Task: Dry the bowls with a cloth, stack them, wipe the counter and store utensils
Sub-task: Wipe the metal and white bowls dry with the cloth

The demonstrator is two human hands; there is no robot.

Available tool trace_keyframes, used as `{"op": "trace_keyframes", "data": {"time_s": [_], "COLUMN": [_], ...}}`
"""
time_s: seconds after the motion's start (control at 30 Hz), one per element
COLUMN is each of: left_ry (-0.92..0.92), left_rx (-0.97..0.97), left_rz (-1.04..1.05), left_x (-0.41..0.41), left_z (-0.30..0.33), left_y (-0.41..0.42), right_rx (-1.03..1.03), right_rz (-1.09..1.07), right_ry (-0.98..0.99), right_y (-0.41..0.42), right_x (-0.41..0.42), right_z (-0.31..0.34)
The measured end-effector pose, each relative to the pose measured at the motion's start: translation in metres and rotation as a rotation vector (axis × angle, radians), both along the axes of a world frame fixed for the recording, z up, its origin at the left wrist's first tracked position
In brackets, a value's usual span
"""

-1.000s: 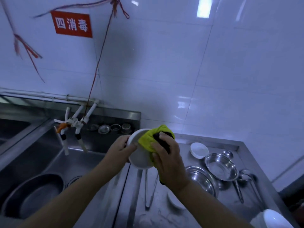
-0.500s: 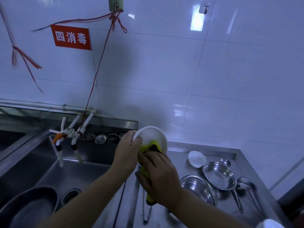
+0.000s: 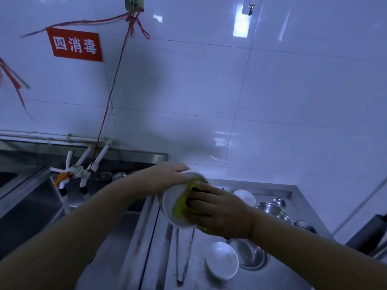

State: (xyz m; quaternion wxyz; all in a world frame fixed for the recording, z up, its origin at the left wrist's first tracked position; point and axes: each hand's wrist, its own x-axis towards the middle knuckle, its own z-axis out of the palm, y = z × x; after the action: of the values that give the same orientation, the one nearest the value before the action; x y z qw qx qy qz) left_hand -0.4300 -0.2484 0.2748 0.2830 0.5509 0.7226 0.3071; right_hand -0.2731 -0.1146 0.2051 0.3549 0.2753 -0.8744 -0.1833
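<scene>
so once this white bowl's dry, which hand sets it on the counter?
Probably the left hand: it already grips the round white bowl's rim, while the right hand presses the yellow cloth inside it. The steel counter lies directly below.

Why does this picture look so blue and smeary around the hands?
Head view: dim, bluish light overall; bright glare patches on the wall tiles; motion blur smears the left hand and white bowl; wide-angle lens bends tile lines and counter edges.
</scene>
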Motion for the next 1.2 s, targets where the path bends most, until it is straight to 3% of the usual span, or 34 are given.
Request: {"op": "trace_keyframes", "data": {"time_s": [0.17, 0.33, 0.43, 0.5, 0.57, 0.67, 0.77, 0.83, 0.93, 1.07, 1.2], "left_ry": [0.13, -0.042, -0.052, -0.032, -0.06, -0.332, -0.518, -0.576, -0.532, -0.38, -0.219], "left_rx": [0.266, 0.491, 0.433, 0.284, 0.143, 0.187, 0.486, 0.676, 0.768, 0.687, 0.348], "left_rz": [0.133, 0.375, 0.334, 0.214, 0.101, 0.208, 0.439, 0.448, 0.433, 0.354, 0.085], "left_x": [0.008, 0.024, 0.019, 0.009, -0.002, -0.011, 0.007, 0.024, 0.028, 0.014, -0.003], "left_z": [-0.003, -0.018, -0.017, -0.01, -0.001, 0.004, -0.018, -0.035, -0.045, -0.043, -0.029], "left_y": [0.009, 0.022, 0.018, 0.014, 0.013, 0.014, 0.022, 0.027, 0.029, 0.022, 0.016], "right_rx": [-0.245, -0.641, -0.42, -0.148, 0.001, -0.026, -0.24, -0.396, -0.456, -0.228, 0.069], "right_rz": [-0.156, -0.369, -0.26, -0.133, -0.042, -0.074, -0.257, -0.331, -0.316, -0.172, 0.039], "right_ry": [0.193, 0.333, 0.303, 0.231, 0.177, 0.208, 0.363, 0.43, 0.414, 0.291, 0.11], "right_y": [-0.016, -0.05, -0.027, -0.002, 0.015, 0.016, 0.001, -0.013, -0.024, 0.003, 0.033], "right_x": [-0.004, -0.026, -0.018, -0.008, -0.007, -0.019, -0.031, -0.037, -0.039, -0.023, -0.011], "right_z": [-0.013, -0.038, -0.031, -0.018, -0.002, 0.012, 0.015, 0.012, -0.001, -0.004, 0.008]}}
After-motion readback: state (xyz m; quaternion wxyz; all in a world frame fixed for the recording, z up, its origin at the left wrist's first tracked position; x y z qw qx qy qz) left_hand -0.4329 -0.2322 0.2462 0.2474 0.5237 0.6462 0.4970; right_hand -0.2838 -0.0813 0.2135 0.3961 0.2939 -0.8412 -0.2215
